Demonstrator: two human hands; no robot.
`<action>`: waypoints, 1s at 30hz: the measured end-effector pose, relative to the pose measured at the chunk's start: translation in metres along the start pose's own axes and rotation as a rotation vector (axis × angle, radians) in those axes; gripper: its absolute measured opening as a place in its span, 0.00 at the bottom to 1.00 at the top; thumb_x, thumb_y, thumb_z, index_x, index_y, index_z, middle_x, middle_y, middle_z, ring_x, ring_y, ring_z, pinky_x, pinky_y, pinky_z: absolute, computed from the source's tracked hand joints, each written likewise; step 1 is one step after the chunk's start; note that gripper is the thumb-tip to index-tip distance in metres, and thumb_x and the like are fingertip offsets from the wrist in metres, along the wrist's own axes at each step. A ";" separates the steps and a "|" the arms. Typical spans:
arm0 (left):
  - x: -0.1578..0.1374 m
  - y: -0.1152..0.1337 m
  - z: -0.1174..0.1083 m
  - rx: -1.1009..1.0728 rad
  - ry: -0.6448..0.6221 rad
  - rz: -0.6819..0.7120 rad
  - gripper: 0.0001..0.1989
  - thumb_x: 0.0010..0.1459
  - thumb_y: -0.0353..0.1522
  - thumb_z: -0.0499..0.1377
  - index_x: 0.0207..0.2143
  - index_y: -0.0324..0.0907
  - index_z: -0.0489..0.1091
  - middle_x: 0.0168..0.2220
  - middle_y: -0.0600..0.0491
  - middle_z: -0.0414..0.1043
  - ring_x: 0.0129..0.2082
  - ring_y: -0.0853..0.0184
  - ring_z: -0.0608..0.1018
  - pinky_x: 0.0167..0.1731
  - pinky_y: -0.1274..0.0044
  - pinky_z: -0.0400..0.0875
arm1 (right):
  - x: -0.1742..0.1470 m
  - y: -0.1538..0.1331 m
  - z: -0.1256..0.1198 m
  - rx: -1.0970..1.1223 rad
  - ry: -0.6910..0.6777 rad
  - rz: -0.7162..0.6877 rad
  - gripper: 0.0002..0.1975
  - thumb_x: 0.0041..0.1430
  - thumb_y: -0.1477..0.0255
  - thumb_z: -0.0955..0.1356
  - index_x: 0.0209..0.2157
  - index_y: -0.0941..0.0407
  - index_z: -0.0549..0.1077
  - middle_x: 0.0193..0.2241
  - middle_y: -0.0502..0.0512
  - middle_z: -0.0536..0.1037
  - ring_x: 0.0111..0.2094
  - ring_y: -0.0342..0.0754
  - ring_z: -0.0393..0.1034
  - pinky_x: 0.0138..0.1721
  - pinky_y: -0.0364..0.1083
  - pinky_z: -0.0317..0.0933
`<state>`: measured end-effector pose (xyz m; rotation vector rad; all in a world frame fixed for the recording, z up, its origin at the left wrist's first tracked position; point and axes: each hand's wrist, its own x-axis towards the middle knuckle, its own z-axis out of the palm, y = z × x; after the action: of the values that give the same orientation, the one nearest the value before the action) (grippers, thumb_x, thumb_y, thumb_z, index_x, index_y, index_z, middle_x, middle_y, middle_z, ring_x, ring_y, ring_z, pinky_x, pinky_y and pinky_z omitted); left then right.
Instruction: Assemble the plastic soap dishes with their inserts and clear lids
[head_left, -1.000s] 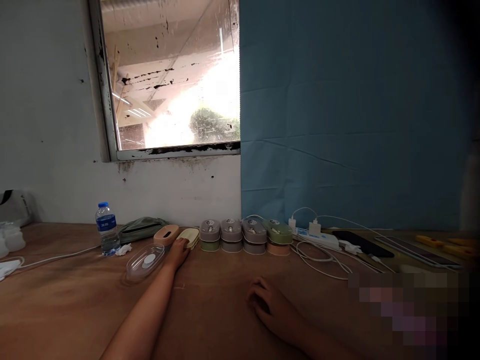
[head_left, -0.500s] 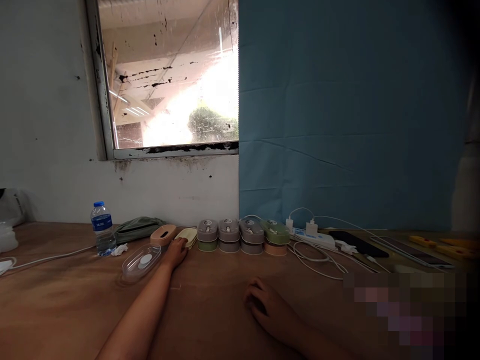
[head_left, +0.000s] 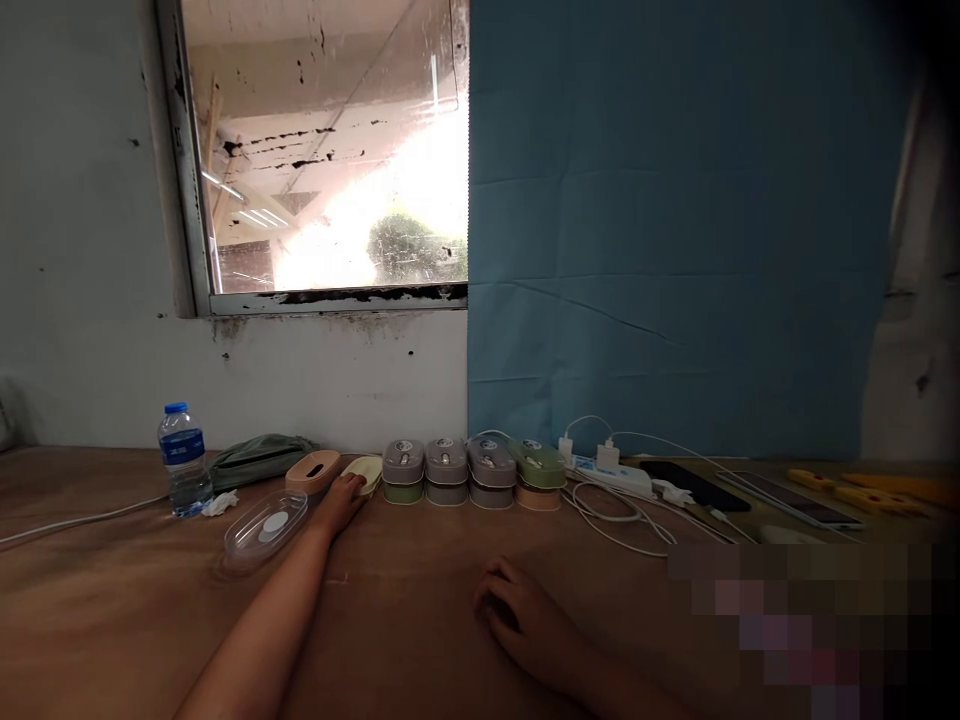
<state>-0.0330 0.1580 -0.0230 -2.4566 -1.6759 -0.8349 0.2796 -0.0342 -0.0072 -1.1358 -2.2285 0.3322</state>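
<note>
My left hand (head_left: 341, 502) reaches to the back of the table, its fingers closed over the front edge of a low, pale yellow container (head_left: 367, 468). Just left of it sits a peach-coloured box part (head_left: 306, 474) with a dark slot on its top. A clear plastic cover (head_left: 255, 530) with a white round patch lies near my left forearm. My right hand (head_left: 525, 618) rests on the table nearer to me, fingers loosely curled, thumb apart, nothing in it. To the right of the yellow container, several two-tier boxes with clasps, such as a green-topped one (head_left: 540, 470), form a row.
At the left stand a water bottle (head_left: 184, 465), a crumpled tissue (head_left: 220, 503) and a green pouch (head_left: 262, 460). At the right are a power strip (head_left: 615, 478) with chargers, white cables (head_left: 611, 515), a black phone (head_left: 694, 485), a tablet-like device (head_left: 799, 500) and yellow tools (head_left: 877, 497).
The whole view has shifted slightly, so things sit a little further left. My left hand stays at the yellow container, and my right hand keeps its place on the table.
</note>
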 end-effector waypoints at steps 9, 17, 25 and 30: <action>-0.012 -0.001 -0.001 0.043 0.013 -0.016 0.12 0.51 0.30 0.54 0.40 0.41 0.66 0.42 0.49 0.67 0.44 0.63 0.68 0.45 0.74 0.60 | 0.000 0.000 0.000 0.008 -0.004 -0.003 0.11 0.48 0.83 0.60 0.30 0.55 0.69 0.34 0.52 0.67 0.35 0.44 0.63 0.38 0.42 0.58; -0.019 0.010 -0.012 0.109 0.071 -0.036 0.10 0.49 0.32 0.55 0.36 0.41 0.68 0.39 0.49 0.70 0.42 0.63 0.70 0.43 0.74 0.60 | -0.001 -0.001 0.000 -0.003 -0.001 0.004 0.12 0.47 0.84 0.60 0.30 0.55 0.69 0.34 0.52 0.66 0.36 0.45 0.63 0.38 0.42 0.57; -0.003 0.048 -0.008 0.063 0.434 -0.059 0.25 0.49 0.43 0.54 0.45 0.37 0.60 0.45 0.43 0.63 0.48 0.57 0.63 0.50 0.67 0.54 | 0.000 -0.002 0.000 -0.010 -0.010 0.020 0.12 0.47 0.83 0.61 0.30 0.55 0.70 0.34 0.52 0.66 0.37 0.45 0.63 0.39 0.42 0.57; 0.013 0.095 0.015 -0.117 0.691 -0.158 0.33 0.44 0.44 0.58 0.50 0.37 0.55 0.48 0.41 0.55 0.51 0.56 0.60 0.49 0.66 0.57 | -0.001 -0.001 0.002 -0.025 -0.001 0.017 0.11 0.47 0.83 0.61 0.30 0.55 0.70 0.35 0.53 0.66 0.36 0.45 0.62 0.39 0.42 0.57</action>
<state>0.0598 0.1352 -0.0058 -1.7677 -1.5719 -1.6014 0.2782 -0.0350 -0.0087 -1.1687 -2.2305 0.3129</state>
